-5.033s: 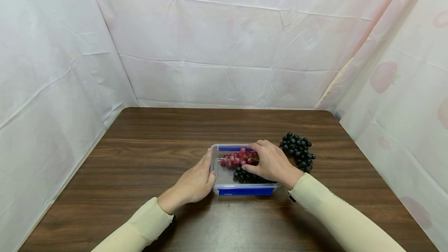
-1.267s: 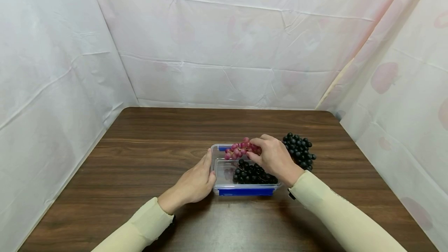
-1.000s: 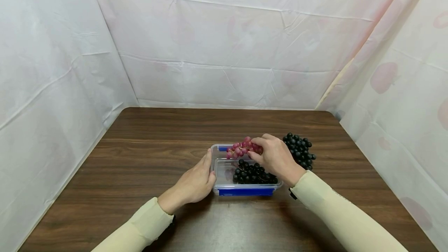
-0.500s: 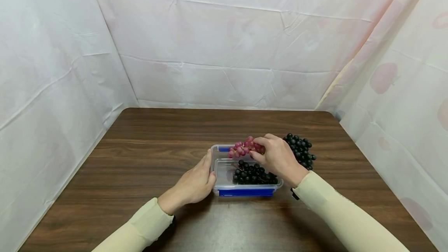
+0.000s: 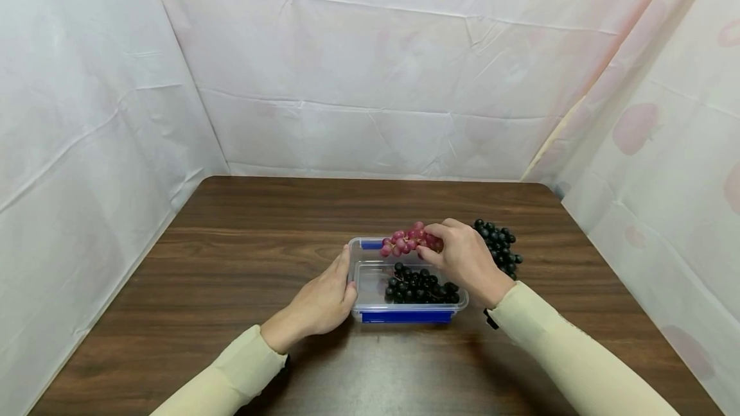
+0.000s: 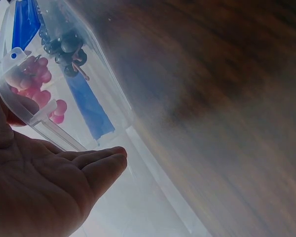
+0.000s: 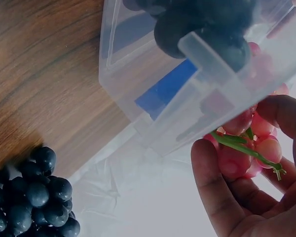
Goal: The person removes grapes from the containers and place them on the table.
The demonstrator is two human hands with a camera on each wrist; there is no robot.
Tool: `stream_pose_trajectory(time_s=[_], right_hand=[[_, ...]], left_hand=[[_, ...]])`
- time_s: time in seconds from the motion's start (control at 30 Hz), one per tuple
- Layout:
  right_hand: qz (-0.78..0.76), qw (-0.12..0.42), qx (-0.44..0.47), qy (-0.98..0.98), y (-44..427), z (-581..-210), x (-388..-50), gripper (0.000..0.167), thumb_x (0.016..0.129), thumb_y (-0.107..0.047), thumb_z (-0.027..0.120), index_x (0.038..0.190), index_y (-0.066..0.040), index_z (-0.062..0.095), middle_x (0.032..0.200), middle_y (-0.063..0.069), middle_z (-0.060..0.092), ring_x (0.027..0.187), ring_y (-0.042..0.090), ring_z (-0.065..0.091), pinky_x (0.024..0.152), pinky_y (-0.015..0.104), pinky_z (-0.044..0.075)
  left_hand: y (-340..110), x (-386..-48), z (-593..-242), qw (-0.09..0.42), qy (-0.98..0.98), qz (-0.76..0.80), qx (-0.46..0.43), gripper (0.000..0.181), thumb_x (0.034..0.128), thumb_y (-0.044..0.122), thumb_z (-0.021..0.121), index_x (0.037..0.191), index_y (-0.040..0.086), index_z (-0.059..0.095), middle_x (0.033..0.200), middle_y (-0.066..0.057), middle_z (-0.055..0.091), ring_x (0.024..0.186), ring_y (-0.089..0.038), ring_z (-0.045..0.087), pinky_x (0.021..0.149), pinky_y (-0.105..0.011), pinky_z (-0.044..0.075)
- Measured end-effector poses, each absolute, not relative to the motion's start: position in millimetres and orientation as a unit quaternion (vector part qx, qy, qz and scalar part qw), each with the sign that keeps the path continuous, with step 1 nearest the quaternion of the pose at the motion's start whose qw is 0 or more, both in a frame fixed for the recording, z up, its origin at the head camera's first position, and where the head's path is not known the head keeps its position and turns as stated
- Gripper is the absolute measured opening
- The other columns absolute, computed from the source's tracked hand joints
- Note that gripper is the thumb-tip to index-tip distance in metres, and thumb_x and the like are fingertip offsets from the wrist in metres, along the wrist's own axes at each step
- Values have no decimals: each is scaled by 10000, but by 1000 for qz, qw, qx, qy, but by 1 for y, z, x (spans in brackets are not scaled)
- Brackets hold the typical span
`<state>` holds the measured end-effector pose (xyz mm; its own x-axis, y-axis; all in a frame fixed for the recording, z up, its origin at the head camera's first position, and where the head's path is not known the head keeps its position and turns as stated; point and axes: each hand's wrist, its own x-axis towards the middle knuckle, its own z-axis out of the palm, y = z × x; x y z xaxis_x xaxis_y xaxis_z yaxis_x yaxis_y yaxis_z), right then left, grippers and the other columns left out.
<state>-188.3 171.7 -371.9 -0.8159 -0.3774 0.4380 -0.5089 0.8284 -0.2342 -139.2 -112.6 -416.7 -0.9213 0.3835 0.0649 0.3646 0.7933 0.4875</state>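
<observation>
A clear container with blue latches (image 5: 370,308) stands on the table, a bunch of black grapes (image 5: 419,286) inside it. My right hand (image 5: 465,259) pinches a bunch of red grapes (image 5: 403,241) above the container's far side. In the right wrist view, thumb and fingers of the hand (image 7: 266,197) are around the red grapes (image 7: 237,160), whose green stem sticks out. My left hand (image 5: 324,300) rests against the container's left wall with straight fingers. The left wrist view shows the palm and extended fingers (image 6: 106,168) of that hand beside the container wall.
A second bunch of black grapes (image 5: 502,246) lies on the brown wooden table (image 5: 260,210), right of the container and partly behind my right hand. White cloth (image 5: 370,69) hangs behind the table and at both sides.
My right hand has lifted the red grapes up from inside the container and shifted them slowly right and away. My left hand and the container have stayed put.
</observation>
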Motion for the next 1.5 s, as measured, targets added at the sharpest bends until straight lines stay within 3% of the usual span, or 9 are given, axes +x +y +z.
stream_pose_trajectory(time_s=[0.17, 0.63, 0.93, 1.5], right_hand=[[175, 190, 232, -938, 173, -369, -188, 256, 885, -281, 816, 1061, -98, 785, 819, 7, 620, 635, 110, 489, 505, 257, 428], [173, 205, 225, -937, 182, -362, -190, 260, 882, -284, 814, 1049, -87, 784, 780, 4, 595, 601, 113, 488, 496, 265, 420], [178, 234, 227, -928, 187, -358, -192, 184, 860, -269, 833, 933, -115, 763, 745, -1, 565, 600, 133, 482, 495, 287, 415], [168, 253, 214, -929, 198, -356, -195, 162, 861, -255, 822, 925, -117, 768, 697, -12, 529, 581, 133, 456, 494, 306, 379]], left_hand=[[-113, -139, -417, 18, 947, 253, 196, 747, 1045, 238, 481, 1619, -53, 100, 1656, -218, 245, 1496, -286, 324, 1187, -454, 341], [-114, -140, -417, 25, 947, 253, 197, 742, 1053, 238, 463, 1618, -54, 81, 1664, -214, 218, 1510, -289, 293, 1199, -461, 318], [-114, -140, -417, 27, 946, 254, 201, 736, 1054, 231, 454, 1615, -60, 76, 1664, -218, 212, 1511, -298, 292, 1197, -466, 320], [-113, -140, -416, 31, 946, 255, 198, 727, 1058, 226, 449, 1617, -57, 79, 1666, -213, 209, 1510, -307, 297, 1183, -481, 341]])
